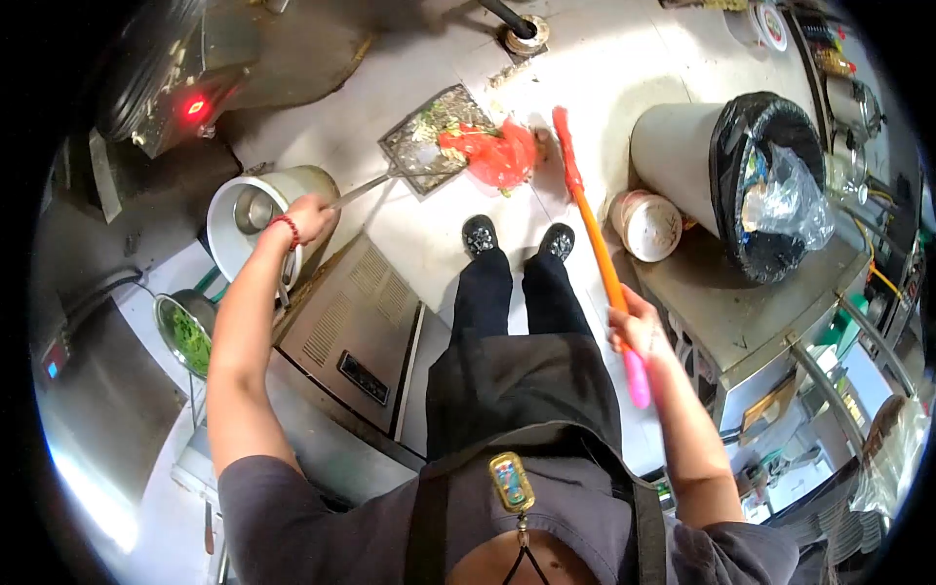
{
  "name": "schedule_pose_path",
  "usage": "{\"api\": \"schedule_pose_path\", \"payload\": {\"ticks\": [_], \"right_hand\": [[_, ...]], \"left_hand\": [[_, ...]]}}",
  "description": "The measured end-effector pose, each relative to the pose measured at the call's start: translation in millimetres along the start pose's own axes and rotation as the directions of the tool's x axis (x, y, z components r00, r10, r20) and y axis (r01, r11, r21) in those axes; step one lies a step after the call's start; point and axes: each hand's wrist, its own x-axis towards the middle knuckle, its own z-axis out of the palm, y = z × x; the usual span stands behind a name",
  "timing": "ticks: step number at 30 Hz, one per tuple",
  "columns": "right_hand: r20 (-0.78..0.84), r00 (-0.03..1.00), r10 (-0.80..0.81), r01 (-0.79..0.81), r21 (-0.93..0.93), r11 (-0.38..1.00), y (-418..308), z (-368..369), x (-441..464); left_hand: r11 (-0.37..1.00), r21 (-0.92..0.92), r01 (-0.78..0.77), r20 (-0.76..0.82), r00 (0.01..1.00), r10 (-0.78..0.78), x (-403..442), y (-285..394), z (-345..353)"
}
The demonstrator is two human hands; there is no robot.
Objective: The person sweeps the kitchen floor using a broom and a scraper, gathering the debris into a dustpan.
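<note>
My left hand [310, 218], with a red bracelet, is closed around the thin handle of a metal scoop [363, 189] beside a white bucket. That handle runs to a square, dark-edged area strewn with scraps; whether this is all the scoop's pan or partly a floor drain I cannot tell. A crumpled red plastic bag [509, 156] lies at its right side with greenish bits around it. In my right hand [639, 324] is a long orange-handled stick [599, 244] with a pink grip. Its red far end points toward the floor right of the bag; no bristles show.
The white bucket [222, 226] has a metal bowl inside. At right stand a black-lined bin [678, 146] and a small tub [647, 226]. A metal cabinet [341, 322] is at my left, near a strainer of greens [185, 336]. A pipe [507, 18] rises from the floor ahead.
</note>
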Motion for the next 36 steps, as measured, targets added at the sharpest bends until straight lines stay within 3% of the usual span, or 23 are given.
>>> {"api": "schedule_pose_path", "payload": {"ticks": [2,3,4,6,8,10,12,13,14,16,18,22,24,25,26,28,30,31,32,33,34,35,36], "right_hand": [[0.038,0.999,0.037,-0.050,0.410,0.911,7,44,27],[0.074,0.997,0.014,-0.051,0.526,0.849,18,65,60],[0.071,0.997,0.043,-0.080,0.679,0.730,19,88,90],[0.177,0.984,-0.028,-0.141,0.860,0.491,3,130,142],[0.153,0.986,-0.061,-0.120,0.921,0.371,-37,159,166],[0.227,0.974,-0.022,-0.220,0.960,0.171,-84,164,163],[0.292,0.945,-0.146,-0.285,0.956,0.064,-96,152,166],[0.213,0.947,-0.239,-0.179,0.971,0.157,-102,142,148],[0.281,0.882,-0.380,-0.275,0.959,0.070,-97,126,145],[0.341,0.858,-0.384,-0.400,0.912,-0.085,-89,100,140],[0.402,0.834,-0.379,-0.412,0.909,0.058,-94,73,128],[0.444,0.881,-0.161,-0.351,0.844,0.405,-84,-3,99],[0.104,0.982,-0.159,0.075,0.556,0.828,-103,-13,81],[0.004,0.992,-0.128,0.119,0.334,0.935,-111,-15,86],[0.013,0.985,-0.171,0.168,0.112,0.979,-103,-27,121],[-0.195,0.967,-0.164,0.104,-0.285,0.953,-110,-7,156],[-0.131,0.981,-0.143,0.126,-0.128,0.984,-89,27,198],[-0.078,0.982,-0.173,0.143,-0.299,0.943,-47,44,259],[-0.060,0.986,-0.158,0.144,-0.193,0.970,-65,81,211],[-0.057,0.989,-0.135,0.117,-0.250,0.961,-67,105,192],[-0.028,0.996,-0.088,0.079,-0.229,0.970,-62,120,176],[-0.012,0.990,-0.142,0.131,-0.318,0.939,-58,125,164],[0.005,0.980,-0.197,0.182,-0.404,0.897,-53,129,152]], "left_hand": [[0.997,0.045,-0.068,-0.057,0.996,0.070,-12,-9,-6],[0.985,0.162,-0.058,-0.087,0.994,0.073,-13,-16,-9],[0.961,0.273,-0.045,-0.118,0.990,0.080,-14,-21,-12],[0.953,0.298,-0.053,-0.127,0.987,0.095,-19,-32,-17],[0.944,0.324,-0.057,-0.124,0.987,0.102,-18,-43,-24],[0.922,0.384,-0.059,-0.106,0.989,0.107,-19,-50,-32],[0.920,0.389,-0.059,-0.108,0.988,0.109,-24,-39,-34],[0.909,0.414,-0.052,-0.104,0.989,0.104,-24,-38,-32],[0.898,0.438,-0.045,-0.096,0.991,0.097,-24,-36,-30],[0.901,0.432,-0.023,-0.083,0.994,0.065,-22,-27,-23],[0.913,0.407,-0.019,-0.098,0.993,0.064,-14,-24,-11],[0.913,0.408,-0.021,-0.017,0.999,0.031,-5,19,-2],[0.883,0.455,-0.112,-0.055,0.987,0.153,23,9,15],[0.880,0.461,-0.117,-0.058,0.985,0.161,22,26,10],[0.903,0.423,-0.079,-0.035,0.994,0.104,22,46,10],[0.920,0.389,-0.048,-0.012,0.998,0.057,17,81,9],[0.917,0.379,-0.123,0.090,0.991,0.096,14,106,5],[0.999,0.026,0.043,0.263,0.964,-0.049,5,118,-5],[0.862,-0.482,0.154,0.420,0.905,0.073,19,91,-2],[0.628,-0.758,0.177,0.422,0.867,0.265,23,63,-3],[0.312,-0.921,0.232,0.357,0.824,0.440,23,38,2],[0.459,-0.887,-0.041,0.145,0.921,0.362,26,17,26],[0.599,-0.746,-0.291,-0.104,0.939,0.327,32,1,50]]}}
